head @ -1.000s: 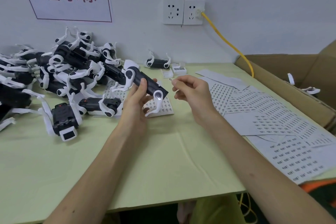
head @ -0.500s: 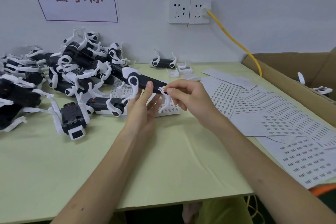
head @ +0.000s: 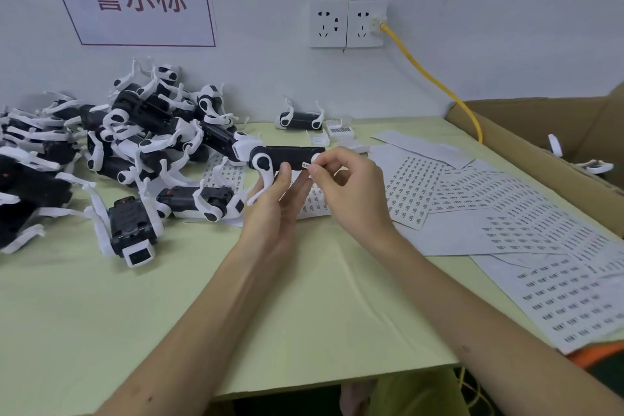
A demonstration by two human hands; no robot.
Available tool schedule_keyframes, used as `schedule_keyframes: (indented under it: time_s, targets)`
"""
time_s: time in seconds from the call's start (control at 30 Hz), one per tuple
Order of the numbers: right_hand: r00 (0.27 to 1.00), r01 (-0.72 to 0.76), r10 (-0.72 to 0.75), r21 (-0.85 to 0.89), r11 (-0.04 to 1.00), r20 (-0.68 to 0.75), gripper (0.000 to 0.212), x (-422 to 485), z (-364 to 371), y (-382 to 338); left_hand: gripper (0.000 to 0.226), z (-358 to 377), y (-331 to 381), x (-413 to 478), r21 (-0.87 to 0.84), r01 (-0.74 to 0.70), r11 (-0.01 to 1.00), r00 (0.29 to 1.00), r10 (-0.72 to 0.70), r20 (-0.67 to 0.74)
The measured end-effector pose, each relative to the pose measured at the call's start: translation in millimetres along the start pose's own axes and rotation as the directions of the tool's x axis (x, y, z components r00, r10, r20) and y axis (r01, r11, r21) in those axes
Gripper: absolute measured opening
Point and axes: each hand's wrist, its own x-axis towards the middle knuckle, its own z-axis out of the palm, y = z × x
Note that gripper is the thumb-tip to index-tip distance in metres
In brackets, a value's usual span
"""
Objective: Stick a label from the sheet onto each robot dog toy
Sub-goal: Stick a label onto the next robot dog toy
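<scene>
A black, bar-shaped robot dog toy with white plastic legs [head: 287, 156] is held level above the pale green table [head: 169, 297]. The left hand [head: 275, 209] grips its underside, thumb up; the right hand [head: 351, 192] pinches a small white label [head: 306, 165] against its side. Left of the toy lies a heap of similar toys [head: 111, 145]; right of it, white label sheets [head: 506, 223] and a cardboard box [head: 540, 145].
</scene>
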Motion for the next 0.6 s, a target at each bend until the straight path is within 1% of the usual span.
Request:
schedule_keyframes:
  time_s: [0.1,0.13,0.23,0.27,0.3,0.43,0.47,0.5,0.53,0.6]
  targets:
    - [0.998,0.041,-0.041,-0.019,0.999,-0.042,0.01,-1.8,5.6,2.7,0.069,-1.7,-5.2,1.8,-0.012,-0.003,1.0,1.0,0.004,0.019]
    - [0.997,0.047,-0.048,-0.023,0.999,-0.055,0.011,-1.9,7.1,3.8,0.064,-1.8,-6.3,1.5,-0.009,-0.014,1.0,1.0,0.014,0.023]
    - [0.993,0.058,-0.061,-0.03,0.998,-0.099,0.012,-2.2,12.4,6.7,0.03,-0.3,-9.6,-0.1,0.035,-0.064,0.997,0.998,0.064,0.006]
    - [0.991,0.061,-0.064,-0.033,0.998,-0.114,0.012,-2.6,14.6,7.5,0.025,0.1,-10.7,-0.5,0.036,-0.077,0.996,0.997,0.077,-0.014]
    - [0.99,0.061,-0.065,-0.035,0.998,-0.127,0.011,-2.9,16.9,8.1,0.027,0.4,-11.6,-0.6,0.03,-0.085,0.996,0.996,0.086,-0.031]
    - [0.984,0.059,-0.064,-0.034,0.998,-0.167,0.009,-3.5,22.3,9.7,0.058,1.6,-15.8,1.6,-0.003,-0.109,0.994,0.992,0.109,-0.065]
    - [0.983,0.059,-0.064,-0.036,0.998,-0.173,0.01,-3.4,22.9,9.8,0.061,2.3,-16.6,1.2,-0.008,-0.111,0.994,0.991,0.111,-0.076]
    - [0.982,0.057,-0.062,-0.036,0.998,-0.179,0.01,-3.5,23.3,9.8,0.058,3.1,-17.0,0.4,-0.009,-0.112,0.994,0.99,0.111,-0.086]
    - [0.981,0.054,-0.06,-0.037,0.998,-0.185,0.01,-3.5,23.8,9.6,0.048,3.8,-17.3,0.1,0.001,-0.119,0.993,0.989,0.119,-0.089]
    - [0.977,0.05,-0.059,-0.048,0.998,-0.205,0.01,-3.4,24.9,9.0,0.019,5.0,-17.6,-1.4,0.036,-0.137,0.99,0.987,0.139,-0.084]
